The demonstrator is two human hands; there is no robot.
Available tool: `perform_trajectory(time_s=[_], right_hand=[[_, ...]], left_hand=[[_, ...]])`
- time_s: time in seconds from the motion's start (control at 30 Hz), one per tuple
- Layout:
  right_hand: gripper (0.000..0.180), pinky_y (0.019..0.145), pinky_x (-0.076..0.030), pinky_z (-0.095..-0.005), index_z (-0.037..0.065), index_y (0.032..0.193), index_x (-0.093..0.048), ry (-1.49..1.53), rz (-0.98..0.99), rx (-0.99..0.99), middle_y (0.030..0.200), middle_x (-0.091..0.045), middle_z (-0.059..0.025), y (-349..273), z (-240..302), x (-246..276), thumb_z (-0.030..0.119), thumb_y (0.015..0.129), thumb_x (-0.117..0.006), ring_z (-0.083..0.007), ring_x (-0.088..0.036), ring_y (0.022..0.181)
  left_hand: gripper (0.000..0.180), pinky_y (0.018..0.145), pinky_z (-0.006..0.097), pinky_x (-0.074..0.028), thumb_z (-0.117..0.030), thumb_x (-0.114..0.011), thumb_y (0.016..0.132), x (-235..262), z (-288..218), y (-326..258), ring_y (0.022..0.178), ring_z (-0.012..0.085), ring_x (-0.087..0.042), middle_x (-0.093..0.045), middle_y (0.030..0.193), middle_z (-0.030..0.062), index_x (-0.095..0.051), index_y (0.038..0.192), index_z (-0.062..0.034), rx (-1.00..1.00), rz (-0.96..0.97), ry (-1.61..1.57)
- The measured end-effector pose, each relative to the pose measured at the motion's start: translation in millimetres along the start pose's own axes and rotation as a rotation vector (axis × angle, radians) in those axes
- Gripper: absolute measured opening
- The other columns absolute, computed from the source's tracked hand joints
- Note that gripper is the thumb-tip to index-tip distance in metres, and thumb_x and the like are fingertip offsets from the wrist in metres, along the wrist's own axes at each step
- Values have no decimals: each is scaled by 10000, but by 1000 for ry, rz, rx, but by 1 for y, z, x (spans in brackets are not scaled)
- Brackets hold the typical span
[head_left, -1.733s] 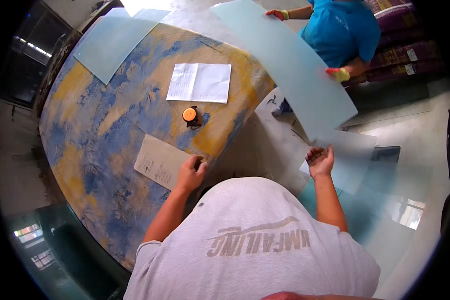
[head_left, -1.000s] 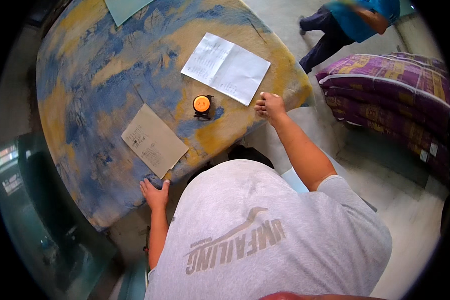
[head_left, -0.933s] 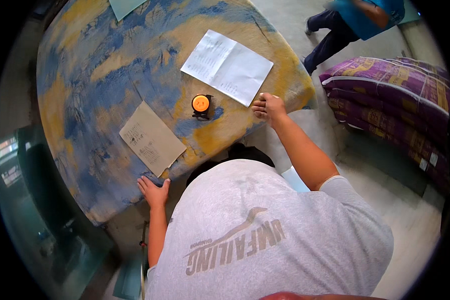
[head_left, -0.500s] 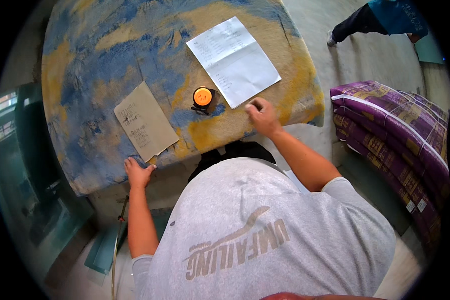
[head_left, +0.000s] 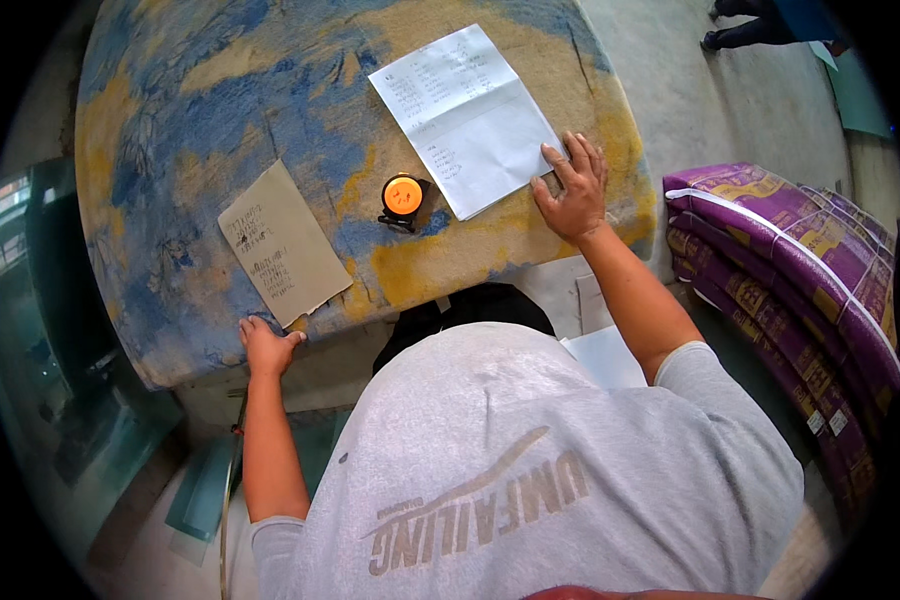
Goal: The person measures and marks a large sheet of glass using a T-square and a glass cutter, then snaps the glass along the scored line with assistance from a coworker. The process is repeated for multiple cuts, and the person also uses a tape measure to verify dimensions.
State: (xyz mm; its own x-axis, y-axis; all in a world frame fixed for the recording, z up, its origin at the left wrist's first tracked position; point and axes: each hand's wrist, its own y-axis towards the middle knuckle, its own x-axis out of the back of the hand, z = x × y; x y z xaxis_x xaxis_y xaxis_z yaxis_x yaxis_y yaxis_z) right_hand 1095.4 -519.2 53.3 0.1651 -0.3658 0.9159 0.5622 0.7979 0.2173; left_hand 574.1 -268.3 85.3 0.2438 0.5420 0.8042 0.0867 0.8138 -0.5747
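My right hand [head_left: 575, 188] lies with fingers spread at the right edge of a folded white paper sheet [head_left: 467, 120] covered in handwriting. At the front edge of the table my left hand [head_left: 269, 345] rests, fingers apart, just below a piece of brown cardboard [head_left: 286, 245] with writing on it. Neither hand holds anything. Between the cardboard and the sheet sits an orange and black tape measure [head_left: 402, 196]. All of these lie on a table covered with a worn blue and yellow carpet [head_left: 200, 130].
Purple packaged bundles [head_left: 770, 250] tied with white straps are stacked at the right. Glass sheets [head_left: 45, 320] stand at the left, with smaller glass pieces [head_left: 202, 490] low on the floor. Another person [head_left: 760, 25] is at the far upper right.
My right hand has moved right and forward from the table's front edge, its curled fingers now spread at the paper. My left hand stays at the edge. The other person has moved farther away.
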Motion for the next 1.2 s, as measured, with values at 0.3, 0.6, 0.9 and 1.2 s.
perform_trajectory(time_s=[0.3, 0.6, 0.9, 1.2], right_hand=[[635, 1196, -200, -549, 164, 1375, -602, 74, -17, 5, 1488, -468, -184, 0, -4, 0, 373, 791, -735, -363, -355, 1428], [600, 1192, -199, -555, 212, 1335, -655, -1, 25, 57, 1492, -460, -182, 2, 1, 6, 407, 775, -747, -366, -352, 1421], [550, 1191, -192, -567, 199, 1282, -693, -21, 26, 46, 1489, -464, -179, 1, 4, 5, 415, 778, -745, -362, -356, 1419], [543, 1184, -202, -588, 147, 1234, -706, 36, 7, 28, 1434, -484, -177, -1, 3, 3, 406, 759, -762, -365, -384, 1381]], left_hand=[[1189, 1217, 455, -257, -478, -909, 652, 1, -3, 2, 1498, 465, -215, -228, 1584, 368, -321, 1473, 150, 21, 23, 10], [1182, 1222, 446, -252, -469, -908, 655, 9, -8, 1, 1496, 459, -227, -239, 1581, 366, -321, 1471, 154, 34, 49, 5], [1164, 1222, 442, -251, -453, -912, 663, 10, -10, -1, 1500, 450, -226, -245, 1582, 359, -330, 1465, 158, 42, 44, 18], [1159, 1226, 444, -240, -451, -905, 671, 9, -8, -1, 1500, 456, -218, -253, 1575, 366, -326, 1466, 160, 43, 47, 14]])
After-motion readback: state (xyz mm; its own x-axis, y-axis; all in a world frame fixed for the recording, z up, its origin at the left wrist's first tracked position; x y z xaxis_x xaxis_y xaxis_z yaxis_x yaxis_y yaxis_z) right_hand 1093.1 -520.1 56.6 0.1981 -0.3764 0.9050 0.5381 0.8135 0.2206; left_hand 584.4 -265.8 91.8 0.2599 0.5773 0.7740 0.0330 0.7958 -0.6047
